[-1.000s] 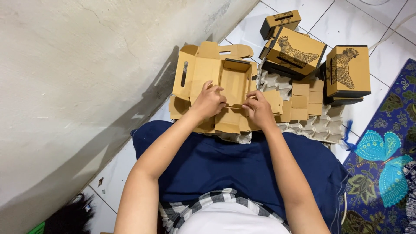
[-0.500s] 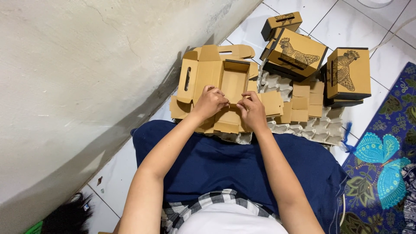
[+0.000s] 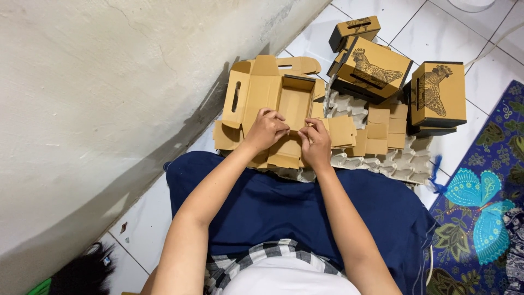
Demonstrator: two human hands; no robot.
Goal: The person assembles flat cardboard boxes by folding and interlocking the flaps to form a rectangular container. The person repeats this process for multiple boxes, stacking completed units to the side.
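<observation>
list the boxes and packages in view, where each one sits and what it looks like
Half-folded box: plain brown cardboard, open, flaps out, on the floor under the left hand and right hand.
Tilted finished box: brown with a black chicken drawing, beyond the open box to its right.
Upright finished box: same brown and black drawing, far right.
Small box: brown, top, slotted handle.
Flat cut cardboard pieces: brown, stacked on grey egg trays.

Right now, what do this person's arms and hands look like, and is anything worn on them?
Both arms are bare from the bottom edge of the picture to the fingertips: no sleeves, gloves, watch or bracelet show. The left hand and right hand show no rings that I can make out. Lower down, a white top and a black-and-white checked cloth show.
</observation>
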